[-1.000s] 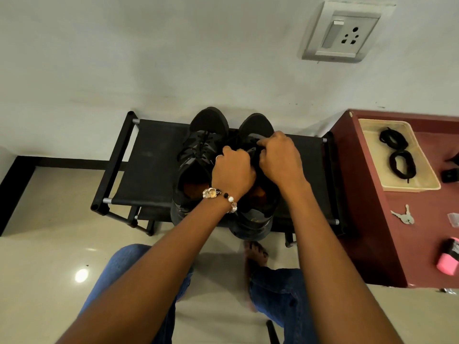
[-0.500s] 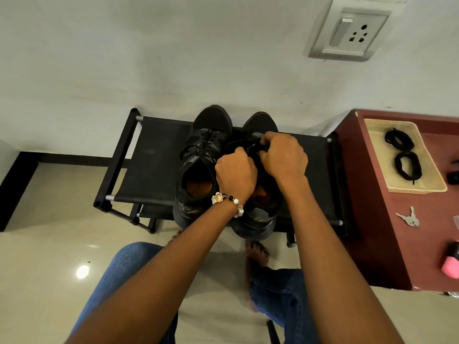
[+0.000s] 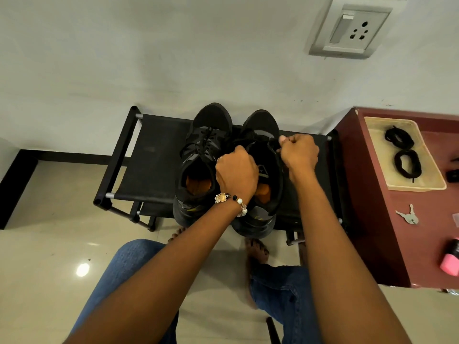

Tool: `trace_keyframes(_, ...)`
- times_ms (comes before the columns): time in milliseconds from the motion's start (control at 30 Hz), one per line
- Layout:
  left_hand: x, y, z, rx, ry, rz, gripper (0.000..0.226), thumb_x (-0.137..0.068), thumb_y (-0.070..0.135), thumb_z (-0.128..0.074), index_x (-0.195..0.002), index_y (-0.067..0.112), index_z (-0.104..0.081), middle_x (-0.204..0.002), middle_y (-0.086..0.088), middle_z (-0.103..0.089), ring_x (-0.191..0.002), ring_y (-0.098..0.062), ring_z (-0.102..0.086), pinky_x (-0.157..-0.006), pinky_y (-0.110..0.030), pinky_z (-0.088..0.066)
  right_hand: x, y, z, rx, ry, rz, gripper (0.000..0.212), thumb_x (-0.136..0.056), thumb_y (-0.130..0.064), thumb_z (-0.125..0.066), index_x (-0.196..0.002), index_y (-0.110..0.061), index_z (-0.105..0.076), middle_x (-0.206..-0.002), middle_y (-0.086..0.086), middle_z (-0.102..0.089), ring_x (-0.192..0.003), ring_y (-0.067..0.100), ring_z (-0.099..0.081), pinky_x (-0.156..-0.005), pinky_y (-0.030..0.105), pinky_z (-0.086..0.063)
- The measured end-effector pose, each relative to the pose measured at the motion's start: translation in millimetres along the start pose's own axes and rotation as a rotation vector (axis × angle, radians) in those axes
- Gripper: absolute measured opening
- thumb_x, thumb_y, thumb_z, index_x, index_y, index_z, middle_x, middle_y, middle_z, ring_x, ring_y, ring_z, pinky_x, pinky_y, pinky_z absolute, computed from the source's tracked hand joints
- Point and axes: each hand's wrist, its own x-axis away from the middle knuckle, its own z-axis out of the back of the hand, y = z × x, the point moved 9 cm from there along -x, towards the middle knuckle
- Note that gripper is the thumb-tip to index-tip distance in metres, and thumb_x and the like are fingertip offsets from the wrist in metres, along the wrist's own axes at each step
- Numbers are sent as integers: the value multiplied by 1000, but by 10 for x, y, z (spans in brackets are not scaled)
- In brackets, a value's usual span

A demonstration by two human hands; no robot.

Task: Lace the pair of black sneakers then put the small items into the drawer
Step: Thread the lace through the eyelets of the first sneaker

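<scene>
Hands (image 3: 236, 173) over right sneaker (image 3: 260, 135)

Two black sneakers (image 3: 228, 167) stand side by side on a black rack (image 3: 151, 162). Left hand (image 3: 236, 173) and right hand (image 3: 299, 153), both fisted, each grip a lace end over the right shoe (lace barely discernible). Coiled laces (image 3: 403, 152) lie in a tray (image 3: 419, 186) on the maroon table (image 3: 372, 219).

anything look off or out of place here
Nothing looks damaged or spilled. Both sneakers stand side by side on the rack; two coiled laces lie in the tray, and keys lie loose on the cabinet.
</scene>
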Motion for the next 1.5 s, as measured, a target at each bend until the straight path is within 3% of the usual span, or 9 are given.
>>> trace_keyframes(133,6,-10,5,69,-3,10,23,-98,20,-41,-101,6,-60,-82,-12,-64,-82,-32,-62,-60,-31,-36,57,-292,-129,70,-107,271,8,-93,-17,-62,-97,-14,-69,-102,5,-69,-99,23,-63,-88,36,-52)
trace_keyframes(300,13,-7,-14,149,-37,18,24,-100,20,-41,-106,4,-58,-94,-15,-65,-87,-33,-63,-62,-30,-36,201,-546,-364,522,-174,479,34,-88,-13,-65,-122,-18,-66,-121,9,-60,-113,32,-55,-92,52,-49)
trace_keyframes(467,5,-27,-18,186,-40,38,26,-101,17,-39,-111,4,-59,-98,-14,-67,-93,-32,-62,-68,-29,-37,252,-608,-230,505,-11,472,19,-92,-22,-67,-98,-4,-70,-97,15,-66,-89,31,-64,-68,32,-47)
trace_keyframes(633,24,-29,-8,206,-75,75,24,-100,14,-40,-112,2,-58,-101,-16,-65,-96,-32,-61,-80,-37,-46,43,-274,-100,-206,-242,145,21,-82,-22,-77,-67,-10,-68,-67,1,-64,-65,12,-61,-74,32,-52)
trace_keyframes(833,37,0,-18,179,-108,72,22,-100,11,-41,-112,2,-56,-103,-16,-64,-98,-32,-60,-82,-36,-44,65,72,-206,-940,-489,-326,19,-96,-20,-58,-83,-6,-62,-72,4,-69,-80,19,-67,-91,33,-50)
trace_keyframes(967,43,21,-20,157,-130,51,24,-99,10,-42,-117,2,-55,-105,-17,-64,-100,-32,-60,-85,-38,-47,8,-65,-92,-446,-343,-60,13,-90,-31,-67,-82,-21,-64,-70,-7,-64,-57,5,-55,-64,26,-45)
trace_keyframes(1100,35,32,-11,162,-123,45,24,-98,10,-44,-117,3,-56,-104,-15,-65,-99,-31,-62,-85,-38,-48,23,-285,-120,104,-241,319,13,-86,-36,-72,-87,-23,-76,-85,-3,-73,-85,14,-67,-84,37,-55)
trace_keyframes(1233,36,60,4,152,-121,29,30,-97,7,-43,-125,5,-54,-108,-14,-65,-102,-31,-61,-85,-36,-47,78,-414,-86,359,-151,375,17,-94,-33,-62,-89,-22,-73,-89,-5,-68,-96,19,-59,-95,44,-37)
trace_keyframes(1500,50,79,0,133,-147,15,38,-97,4,-44,-135,3,-46,-118,-16,-62,-112,-33,-57,-89,-35,-46,-20,-204,225,-1088,-230,-33,22,-100,-16,-47,-81,-22,-56,-86,-7,-62,-90,11,-58,-80,35,-37)
